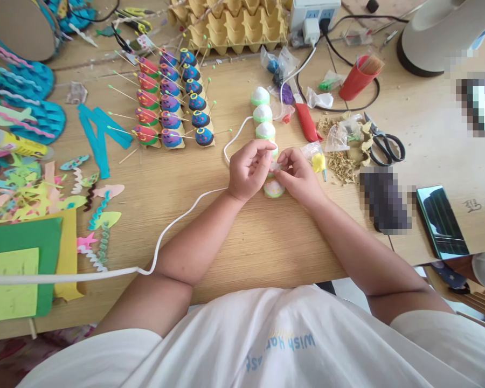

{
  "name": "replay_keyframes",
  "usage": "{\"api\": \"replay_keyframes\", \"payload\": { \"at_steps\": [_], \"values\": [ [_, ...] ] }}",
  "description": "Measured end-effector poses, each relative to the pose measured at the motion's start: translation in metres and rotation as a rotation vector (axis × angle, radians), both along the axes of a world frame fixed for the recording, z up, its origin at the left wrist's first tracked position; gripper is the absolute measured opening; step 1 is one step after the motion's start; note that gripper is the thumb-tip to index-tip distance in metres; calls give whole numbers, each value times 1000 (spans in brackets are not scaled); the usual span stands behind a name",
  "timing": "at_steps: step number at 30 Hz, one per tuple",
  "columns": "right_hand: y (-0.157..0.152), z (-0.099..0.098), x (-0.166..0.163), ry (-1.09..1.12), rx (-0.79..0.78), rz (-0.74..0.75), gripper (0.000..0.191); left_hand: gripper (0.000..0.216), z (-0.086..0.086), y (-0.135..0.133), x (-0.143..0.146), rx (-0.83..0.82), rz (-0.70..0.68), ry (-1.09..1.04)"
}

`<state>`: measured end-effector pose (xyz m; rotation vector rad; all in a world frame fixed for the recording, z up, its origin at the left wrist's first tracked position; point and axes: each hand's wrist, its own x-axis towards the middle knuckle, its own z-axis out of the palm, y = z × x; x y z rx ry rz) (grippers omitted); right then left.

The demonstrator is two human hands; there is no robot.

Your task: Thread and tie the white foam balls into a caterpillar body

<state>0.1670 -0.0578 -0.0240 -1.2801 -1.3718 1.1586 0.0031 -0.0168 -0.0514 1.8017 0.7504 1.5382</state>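
A column of egg-carton cups (265, 130) with white domed tops and pale green rims runs down the middle of the table. Over its lower part, my left hand (248, 171) has its fingers curled, thumb close to the forefinger. Opposite it, my right hand (298, 175) pinches with thumb and forefinger. Between the fingertips shows a small whitish bit, too small to name. My hands partly cover the cups behind them. The nearest cup (274, 188), whitish with yellow-pink marks, sits just below my fingers.
Painted red, purple and blue egg-carton cups (171, 103) with pins stand left. Scissors (387, 148), a red cup of sticks (359, 78), wood shavings (343, 166) and a phone (442, 221) lie right. A white cord (178, 220) crosses left; egg trays (236, 27) are behind.
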Motion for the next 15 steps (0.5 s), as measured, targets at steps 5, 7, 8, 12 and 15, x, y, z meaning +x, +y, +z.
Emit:
{"api": "replay_keyframes", "payload": {
  "at_steps": [5,7,8,12,15],
  "values": [
    [0,-3,3,59,-8,-4,26,36,0,-1,-1,-31,15,69],
    [1,-1,5,92,-8,-23,24,39,0,-2,-1,-58,28,57],
    [1,0,6,104,-12,-34,23,39,1,-3,0,-73,36,41],
    [0,4,9,102,-37,-45,14,42,3,-4,1,-131,53,8],
    [-1,6,14,6,2,-23,13,46,3,-1,1,-160,70,-29]
  ]
}}
